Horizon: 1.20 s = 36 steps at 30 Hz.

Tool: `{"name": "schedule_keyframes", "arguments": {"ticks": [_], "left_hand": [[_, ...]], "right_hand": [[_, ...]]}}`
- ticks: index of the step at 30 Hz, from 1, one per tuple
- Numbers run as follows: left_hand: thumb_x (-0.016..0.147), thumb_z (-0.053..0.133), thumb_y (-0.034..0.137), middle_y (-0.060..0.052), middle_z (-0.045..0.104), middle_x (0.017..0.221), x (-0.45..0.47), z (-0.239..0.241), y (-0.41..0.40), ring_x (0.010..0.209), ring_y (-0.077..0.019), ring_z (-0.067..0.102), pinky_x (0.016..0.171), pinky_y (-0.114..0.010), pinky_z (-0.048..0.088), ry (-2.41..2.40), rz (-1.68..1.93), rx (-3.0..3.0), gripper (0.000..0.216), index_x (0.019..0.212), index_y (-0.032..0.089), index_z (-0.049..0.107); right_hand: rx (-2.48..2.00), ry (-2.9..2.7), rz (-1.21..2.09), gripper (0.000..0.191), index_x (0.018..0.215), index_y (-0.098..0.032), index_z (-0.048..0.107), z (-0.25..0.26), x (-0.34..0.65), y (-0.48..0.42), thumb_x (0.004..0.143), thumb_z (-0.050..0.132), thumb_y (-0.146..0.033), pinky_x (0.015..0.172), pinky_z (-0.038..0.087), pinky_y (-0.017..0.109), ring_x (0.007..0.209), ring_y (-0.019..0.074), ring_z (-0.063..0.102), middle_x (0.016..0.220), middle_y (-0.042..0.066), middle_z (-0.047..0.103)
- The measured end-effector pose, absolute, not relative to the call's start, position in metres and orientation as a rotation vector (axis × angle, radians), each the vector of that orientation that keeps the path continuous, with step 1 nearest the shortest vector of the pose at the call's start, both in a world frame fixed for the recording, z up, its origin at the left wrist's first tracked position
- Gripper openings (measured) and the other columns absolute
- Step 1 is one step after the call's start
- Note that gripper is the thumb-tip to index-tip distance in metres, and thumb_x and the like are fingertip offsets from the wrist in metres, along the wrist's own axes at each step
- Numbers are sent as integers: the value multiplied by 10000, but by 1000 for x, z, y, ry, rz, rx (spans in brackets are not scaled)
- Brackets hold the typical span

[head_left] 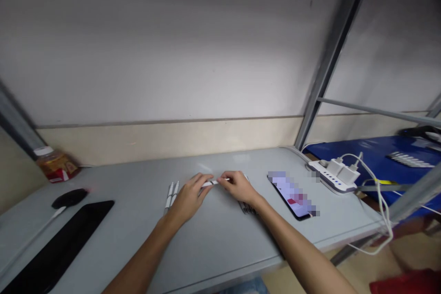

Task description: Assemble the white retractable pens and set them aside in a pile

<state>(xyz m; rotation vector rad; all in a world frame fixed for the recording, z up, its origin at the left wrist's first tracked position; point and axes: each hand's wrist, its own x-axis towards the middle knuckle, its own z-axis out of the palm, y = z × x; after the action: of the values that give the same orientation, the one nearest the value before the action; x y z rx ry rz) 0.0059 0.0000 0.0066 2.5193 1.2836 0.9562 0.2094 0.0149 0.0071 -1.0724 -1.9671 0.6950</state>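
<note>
Both my hands meet over the middle of the grey table (220, 239), holding one white pen (212, 183) between them. My left hand (191, 194) pinches its left end and my right hand (237, 187) pinches its right end, fingers closed. Two more white pens (171, 195) lie side by side on the table just left of my left hand. A small dark bundle of pens (247, 208) lies under my right wrist, partly hidden.
A phone (292, 194) with a lit screen lies right of my right hand. A white power strip (336, 175) with chargers and trailing cables sits at the table's right end. A black pad (58, 248), dark mouse (69, 198) and small jar (57, 164) are at left.
</note>
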Motion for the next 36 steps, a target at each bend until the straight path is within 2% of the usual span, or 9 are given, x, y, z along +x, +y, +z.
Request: {"name": "schedule_keyframes", "arguments": {"ticks": [3,7,13,19,25,36], "left_hand": [[946,414,349,-35,646,1016,1,6,4,922,-178,605,822,-312,464,1345,992,2519,240,1103,235,557],[972,330,314,-24,621,897,-2,8,6,837,-159,583,773,-295,453,1336,1023,2527,255,981,217,565],[975,291,308,-30,580,842,-1,10,5,820,-173,538,766,-315,436,1394,1042,2575,285,878,205,539],[974,303,298,-33,582,879,0,10,4,851,-183,519,797,-336,420,1381,971,2647,246,958,206,530],[980,276,268,-39,572,877,-1,9,3,841,-189,503,776,-341,414,1377,899,2717,265,969,199,532],[985,249,283,-44,562,888,2,13,-1,865,-194,502,803,-349,413,1334,855,2718,302,988,203,541]], "right_hand": [[-1075,-1798,809,296,793,-158,618,7,213,20,871,526,-428,529,304,213,550,99,432,585,-33,511],[-1025,-1649,1043,310,830,-170,578,5,217,26,835,557,-479,478,284,211,497,96,393,551,-52,449],[-982,-1727,1173,469,693,-156,569,6,219,24,872,460,-575,474,270,214,489,86,371,545,-35,438],[-1105,-1694,1254,537,594,-159,510,15,220,19,874,422,-609,428,213,227,409,70,283,462,-49,369],[-1114,-1610,1412,522,630,-164,496,15,221,17,866,417,-623,417,196,219,429,71,287,508,-52,350],[-1085,-1544,1513,499,623,-168,489,12,221,19,856,459,-608,395,133,226,406,64,215,489,-65,314]]}}
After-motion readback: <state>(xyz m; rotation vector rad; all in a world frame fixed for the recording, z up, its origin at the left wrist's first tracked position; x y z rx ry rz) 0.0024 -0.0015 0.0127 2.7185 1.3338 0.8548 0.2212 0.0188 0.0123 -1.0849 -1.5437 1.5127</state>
